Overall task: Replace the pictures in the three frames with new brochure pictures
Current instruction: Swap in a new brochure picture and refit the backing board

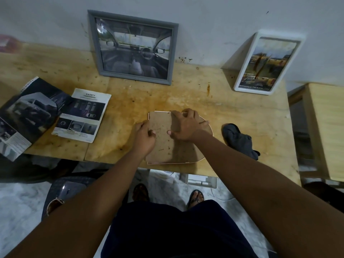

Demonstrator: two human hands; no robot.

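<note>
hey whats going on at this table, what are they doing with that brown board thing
A person is working on a face-down frame lying on the wooden table, its brown backing up. The left hand grips its left edge while the right hand presses on the back. A grey frame and a white frame lean against the wall, each holding a picture. An open brochure and a loose page lie to the left, a dark cloth to the right.

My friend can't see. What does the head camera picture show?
Left hand grips and right hand presses the brown back of a face-down frame on a wooden table. A grey frame and a white frame lean against the wall. Brochures lie left.
</note>
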